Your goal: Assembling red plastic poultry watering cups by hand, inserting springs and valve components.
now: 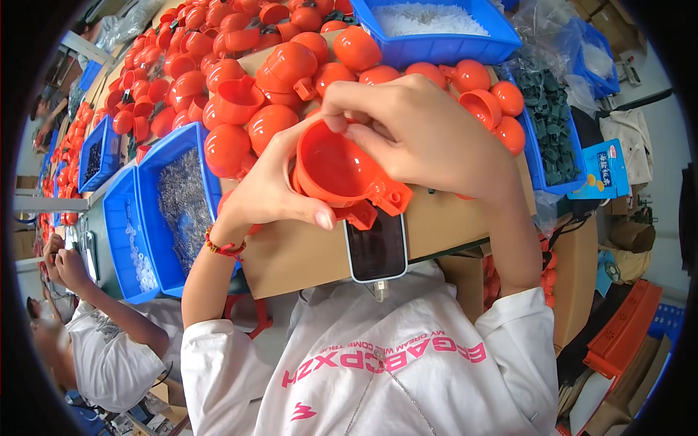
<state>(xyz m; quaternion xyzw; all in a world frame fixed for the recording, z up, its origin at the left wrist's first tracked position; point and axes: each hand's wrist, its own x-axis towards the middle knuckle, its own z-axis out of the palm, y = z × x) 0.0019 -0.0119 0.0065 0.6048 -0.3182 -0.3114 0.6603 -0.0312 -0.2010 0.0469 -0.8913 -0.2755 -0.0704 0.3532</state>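
Observation:
A hollow red plastic shell (336, 163), round like a cup with hinge tabs at its near right edge, is held above the cardboard-covered table. My left hand (273, 182) grips it from the left, thumb along the near side and the fingers mostly hidden behind it. Fingers of my right hand (414, 127) are pinched together at the far rim, their tips reaching into the opening; whether anything small is between them cannot be made out. A second tab (358, 216) shows below the shell. Under it, a phone (376, 251) with a cable lies at the table's near edge.
Many red shells (240, 102) are heaped beyond my hands. Blue bins hold metal parts (182, 203), small white rings (142, 261), dark green pieces (549, 123) and white bits (429, 20). To the left a person (109, 341) works.

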